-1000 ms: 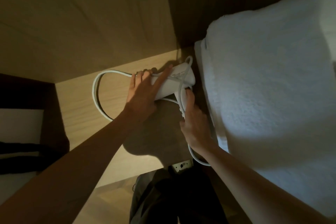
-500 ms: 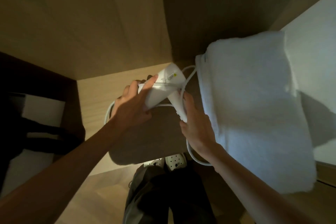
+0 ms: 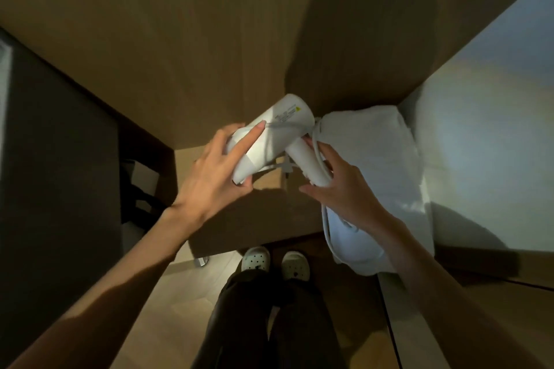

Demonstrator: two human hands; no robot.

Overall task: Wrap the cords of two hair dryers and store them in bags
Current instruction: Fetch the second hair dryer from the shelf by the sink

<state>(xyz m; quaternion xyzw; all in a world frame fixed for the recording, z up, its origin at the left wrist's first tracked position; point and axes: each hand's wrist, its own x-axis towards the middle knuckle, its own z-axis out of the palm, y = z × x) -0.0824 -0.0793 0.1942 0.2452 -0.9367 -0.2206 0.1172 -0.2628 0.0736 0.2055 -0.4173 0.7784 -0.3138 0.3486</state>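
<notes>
Wooden shelf (image 3: 254,213), white towel (image 3: 374,165), hair dryer (image 3: 269,141)

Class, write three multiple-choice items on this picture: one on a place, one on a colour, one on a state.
1. On which side of the hair dryer is the folded white cloth? A. left B. right C. underneath
2. What colour is the cord? A. white B. black C. red
3. What is the left hand doing? A. hanging idle B. holding a bag C. gripping the dryer's barrel

Answers: B, the cloth sits to the dryer's right; A, the cord is white like the dryer; C, its fingers wrap round the barrel.
</notes>
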